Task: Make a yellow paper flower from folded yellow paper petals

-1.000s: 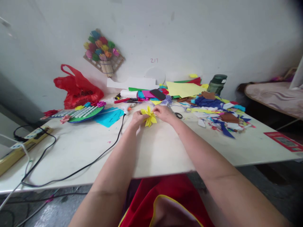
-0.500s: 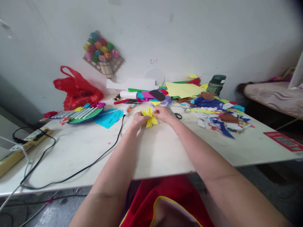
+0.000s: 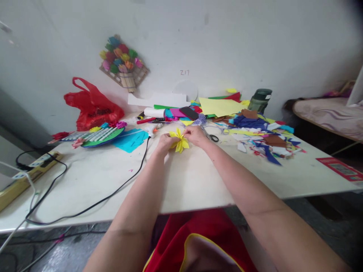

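A yellow paper flower (image 3: pixel 180 142) with pointed petals is held between both hands above the white table (image 3: pixel 195 181). My left hand (image 3: pixel 165 143) grips its left side, thumb toward the centre. My right hand (image 3: pixel 195 135) pinches a petal at the flower's upper right. Just behind my left hand lies a white glue gun (image 3: pixel 151 130) with a black cord. Black-handled scissors (image 3: pixel 213 138) lie to the right of my right hand. The undersides of the fingers are hidden.
At the left are a red plastic bag (image 3: pixel 95 107), a decorated green board (image 3: pixel 103 139), blue paper (image 3: pixel 130 140) and a power strip (image 3: pixel 34 172). A phone (image 3: pixel 189 113), coloured paper, paper scraps (image 3: pixel 273 141) and a green bottle (image 3: pixel 259 100) sit toward the back and right.
The flower has turned or tilted very slightly between my fingers. Both hands keep their hold and almost the same place.
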`<state>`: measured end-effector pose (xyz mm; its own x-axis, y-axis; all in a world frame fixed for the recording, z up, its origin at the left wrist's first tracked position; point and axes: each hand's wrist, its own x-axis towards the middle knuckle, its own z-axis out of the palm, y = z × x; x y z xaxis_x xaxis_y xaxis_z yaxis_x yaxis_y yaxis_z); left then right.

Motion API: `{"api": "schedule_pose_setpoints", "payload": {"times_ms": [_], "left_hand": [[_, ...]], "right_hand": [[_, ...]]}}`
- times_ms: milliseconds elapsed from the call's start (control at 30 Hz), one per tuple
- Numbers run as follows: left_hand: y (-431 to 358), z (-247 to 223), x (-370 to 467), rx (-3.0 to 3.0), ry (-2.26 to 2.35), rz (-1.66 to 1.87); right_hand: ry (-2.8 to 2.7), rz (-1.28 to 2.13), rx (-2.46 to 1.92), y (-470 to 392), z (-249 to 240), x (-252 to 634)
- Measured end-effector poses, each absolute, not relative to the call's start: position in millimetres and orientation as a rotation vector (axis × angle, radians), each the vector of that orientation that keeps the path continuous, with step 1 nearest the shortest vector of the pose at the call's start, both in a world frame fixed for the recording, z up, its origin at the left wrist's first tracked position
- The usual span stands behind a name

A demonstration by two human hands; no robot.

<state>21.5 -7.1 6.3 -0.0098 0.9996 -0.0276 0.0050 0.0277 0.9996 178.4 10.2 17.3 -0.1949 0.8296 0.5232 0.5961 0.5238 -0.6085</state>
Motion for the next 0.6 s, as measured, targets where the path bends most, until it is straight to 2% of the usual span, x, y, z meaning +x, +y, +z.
{"api": "schedule_pose_setpoints", "payload": {"times_ms": [267,600], "left_hand": [[-9.8,8.9,22.1,1.172,1.242,1.182],[-8.6,6.1,22.4,1.239,1.179,1.189]], "right_hand": [[-1.909,0.562,-1.146,9.3,21.6,184.1],[-1.951,0.533,-1.143,9.9,18.4,179.8]]}}
